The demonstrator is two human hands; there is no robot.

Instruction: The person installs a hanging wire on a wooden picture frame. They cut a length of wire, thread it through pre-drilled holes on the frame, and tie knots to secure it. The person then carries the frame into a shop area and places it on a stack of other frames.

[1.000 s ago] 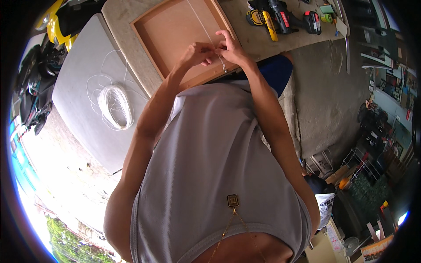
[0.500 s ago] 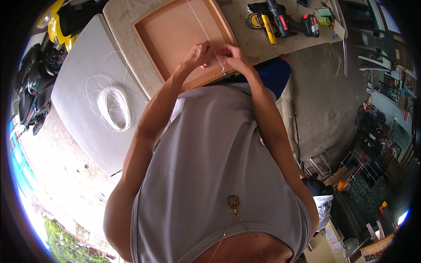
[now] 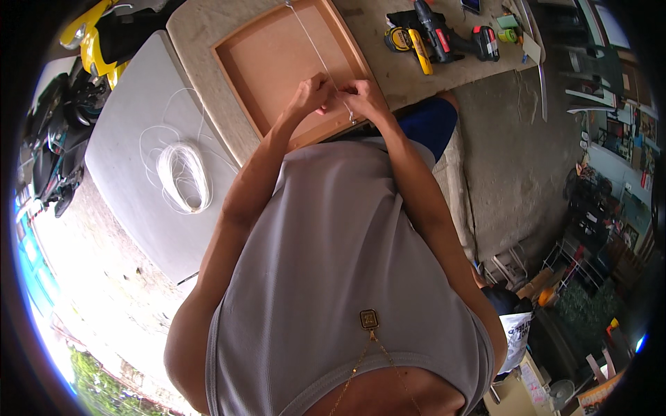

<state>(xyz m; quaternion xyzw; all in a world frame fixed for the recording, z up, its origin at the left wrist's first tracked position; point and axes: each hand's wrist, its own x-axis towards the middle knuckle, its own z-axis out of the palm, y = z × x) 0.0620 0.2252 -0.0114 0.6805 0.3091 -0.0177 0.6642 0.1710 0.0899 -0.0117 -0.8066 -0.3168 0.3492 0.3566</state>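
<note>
A shallow wooden frame point(image 3: 239, 76) lies with its recessed brown back panel point(image 3: 274, 48) facing up. A white cord point(image 3: 309, 33) runs across it from a small metal fitting point(image 3: 288, 3) at the far rim to another metal fitting point(image 3: 352, 119) at the near rim. Over the near part of the panel, my left hand point(image 3: 313, 95) is closed in a pinch at the cord. My right hand point(image 3: 363, 98) sits close beside it, fingers also pinched on the cord. The fingertips partly hide the stretch of cord between them.
A loose coil of white cord point(image 3: 182, 177) rests on a grey tabletop point(image 3: 132, 132) to the left. At the far right of the worktable point(image 3: 395, 87) are a tape measure point(image 3: 397, 39), a yellow-handled tool point(image 3: 420, 54) and a black power drill point(image 3: 436, 31). A motorcycle point(image 3: 62, 132) stands far left.
My right hand has moved left, closer to my left hand, and its fingers have drawn in at the cord. The whole view has shifted slightly; the frame and coil appear otherwise the same.
</note>
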